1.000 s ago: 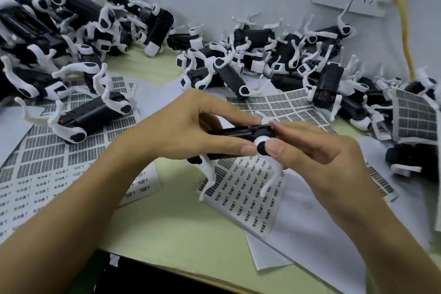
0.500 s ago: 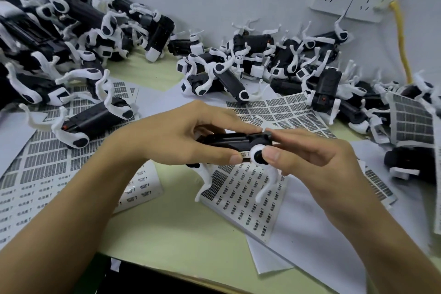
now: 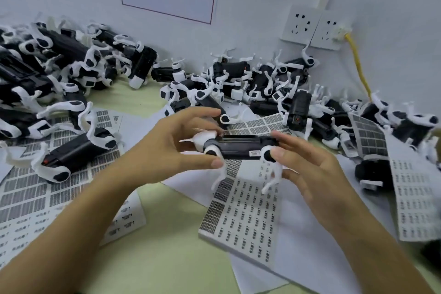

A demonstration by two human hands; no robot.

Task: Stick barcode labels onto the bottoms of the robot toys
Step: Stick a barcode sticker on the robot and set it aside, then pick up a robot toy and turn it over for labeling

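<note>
A black robot toy with white legs hangs level above the table, between both hands. A small white barcode label sits on its body near the right end. My left hand holds the toy's left end, thumb under it and fingers over the top. My right hand pinches the right end, thumb on the white leg joint. Under them lies a sheet of barcode labels, partly peeled.
Heaps of the same black-and-white toys fill the far left and the back right. One toy lies on label sheets at left. More sheets lie at right. Wall sockets with a yellow cable stand behind.
The view has tilted up, showing more wall. The toy has been drawn out from my left hand and now shows full length, with a label visible near its right end.
</note>
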